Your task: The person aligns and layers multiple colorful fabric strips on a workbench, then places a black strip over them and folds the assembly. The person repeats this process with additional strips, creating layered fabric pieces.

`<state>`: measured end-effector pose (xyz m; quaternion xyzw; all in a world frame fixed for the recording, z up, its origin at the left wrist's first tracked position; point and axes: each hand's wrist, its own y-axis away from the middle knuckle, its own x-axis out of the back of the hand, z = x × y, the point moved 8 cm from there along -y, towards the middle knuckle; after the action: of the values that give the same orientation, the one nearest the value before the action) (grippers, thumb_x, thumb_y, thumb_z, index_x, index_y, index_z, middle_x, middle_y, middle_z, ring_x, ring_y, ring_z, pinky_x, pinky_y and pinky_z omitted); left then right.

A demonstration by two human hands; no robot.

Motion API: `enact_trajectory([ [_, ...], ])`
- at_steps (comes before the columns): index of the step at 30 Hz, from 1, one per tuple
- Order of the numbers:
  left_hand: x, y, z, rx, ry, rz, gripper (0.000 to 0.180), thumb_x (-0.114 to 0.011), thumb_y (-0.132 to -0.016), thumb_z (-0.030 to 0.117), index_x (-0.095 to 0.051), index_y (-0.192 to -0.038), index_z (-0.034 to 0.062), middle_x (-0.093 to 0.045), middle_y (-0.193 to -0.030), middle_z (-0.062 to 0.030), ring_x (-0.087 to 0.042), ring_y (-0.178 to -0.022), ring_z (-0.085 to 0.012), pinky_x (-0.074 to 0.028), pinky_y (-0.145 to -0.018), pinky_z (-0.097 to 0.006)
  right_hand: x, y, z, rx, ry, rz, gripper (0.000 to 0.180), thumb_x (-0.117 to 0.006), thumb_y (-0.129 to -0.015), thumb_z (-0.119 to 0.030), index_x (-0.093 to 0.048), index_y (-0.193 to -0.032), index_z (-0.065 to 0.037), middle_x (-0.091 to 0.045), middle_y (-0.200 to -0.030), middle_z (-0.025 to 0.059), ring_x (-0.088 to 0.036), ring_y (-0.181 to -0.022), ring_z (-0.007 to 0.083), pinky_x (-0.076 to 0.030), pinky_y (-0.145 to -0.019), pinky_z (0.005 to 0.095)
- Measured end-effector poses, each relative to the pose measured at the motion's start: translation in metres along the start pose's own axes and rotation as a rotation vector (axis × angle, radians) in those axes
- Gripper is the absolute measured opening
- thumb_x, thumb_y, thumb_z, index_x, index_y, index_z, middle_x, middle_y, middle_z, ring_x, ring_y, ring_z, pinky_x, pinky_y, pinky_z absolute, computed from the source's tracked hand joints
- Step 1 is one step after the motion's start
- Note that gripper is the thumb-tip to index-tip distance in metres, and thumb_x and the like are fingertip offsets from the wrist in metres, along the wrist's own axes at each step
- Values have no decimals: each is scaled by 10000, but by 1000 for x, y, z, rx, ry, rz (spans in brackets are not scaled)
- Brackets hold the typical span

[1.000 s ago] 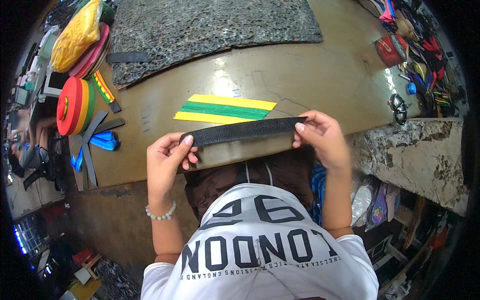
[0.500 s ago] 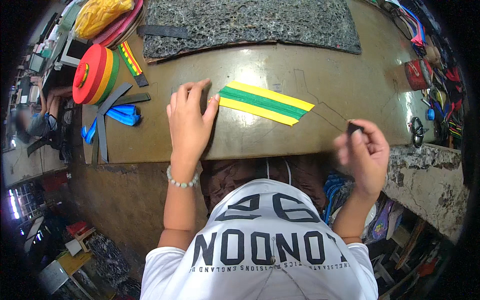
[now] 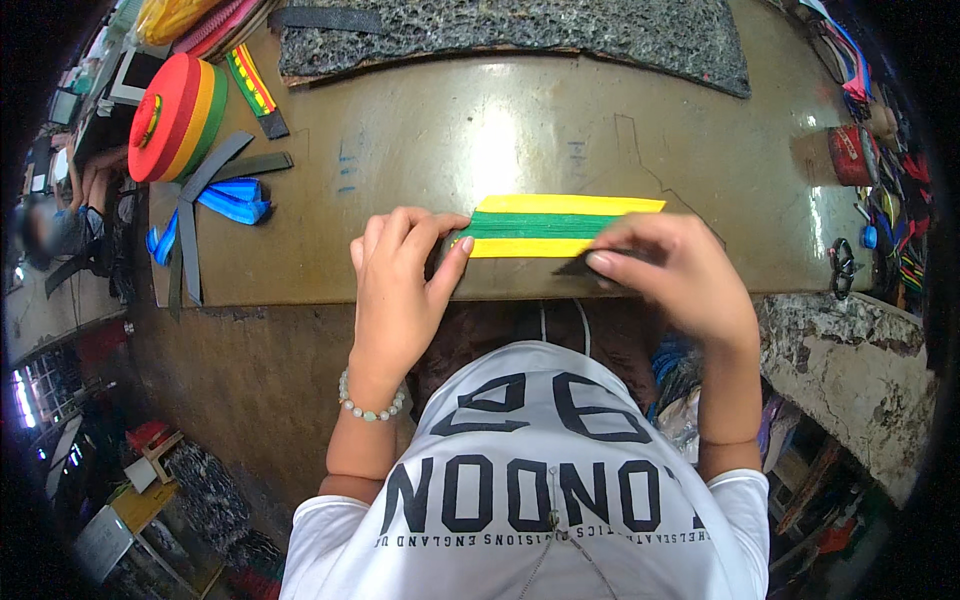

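A striped strip of webbing, yellow with a green middle (image 3: 545, 226), lies flat on the table near its front edge, with slanted cut ends. At the strip's left end, my left hand (image 3: 405, 285) has its thumb and forefinger closed on the corner. My right hand (image 3: 690, 275) is slightly blurred and pinches a small dark pointed piece (image 3: 574, 267) just below the strip's lower yellow edge. The fingers of that hand cover the strip's lower right corner. What the dark piece is made of does not show.
A red, yellow and green webbing roll (image 3: 175, 120) stands at left, beside blue folded strips (image 3: 235, 200) and dark strips (image 3: 187, 240). A rough grey slab (image 3: 520, 35) lies at the back. At right are black scissors (image 3: 843, 265) and a red tin (image 3: 852, 155).
My right hand has come left with the dark piece, from beyond the strip to its lower edge. The strip has turned from slanting to nearly level.
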<state>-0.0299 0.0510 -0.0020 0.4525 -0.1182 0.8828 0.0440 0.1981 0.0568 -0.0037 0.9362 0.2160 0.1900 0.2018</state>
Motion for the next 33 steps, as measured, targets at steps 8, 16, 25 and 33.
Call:
enact_trajectory([
  [8,0,0,-12,75,42,-46,236,-768,-839,188,-724,-1065,134,-601,-1004,-41,-545,-994,-235,-365,-898,-376,-40,-75,-25,68,78,-138,208,-732,-929,-173,-729,-960,33,-707,-759,42,-603,-663,57,-479,-601,232],
  [16,-1,-1,-17,91,64,-36,280,-797,-799,189,-717,-1064,147,-597,-1052,-29,-544,-983,-223,-356,-876,-372,-44,-84,-27,108,249,-39,212,-730,-916,-170,-720,-897,41,-694,-730,57,-575,-643,82,-475,-597,271],
  [25,0,-3,-14,98,89,-30,273,-801,-782,157,-730,-1045,146,-593,-1098,5,-516,-924,-196,-336,-862,-363,-42,-80,-33,108,289,45,225,-738,-881,-171,-694,-853,48,-656,-679,124,-571,-602,135,-464,-592,308],
  [33,0,-3,-12,97,82,-49,277,-798,-785,155,-729,-1053,145,-592,-1105,6,-507,-925,-197,-331,-860,-365,-41,-78,-34,125,292,46,220,-738,-862,-181,-689,-837,33,-645,-685,167,-602,-615,239,-474,-595,365],
])
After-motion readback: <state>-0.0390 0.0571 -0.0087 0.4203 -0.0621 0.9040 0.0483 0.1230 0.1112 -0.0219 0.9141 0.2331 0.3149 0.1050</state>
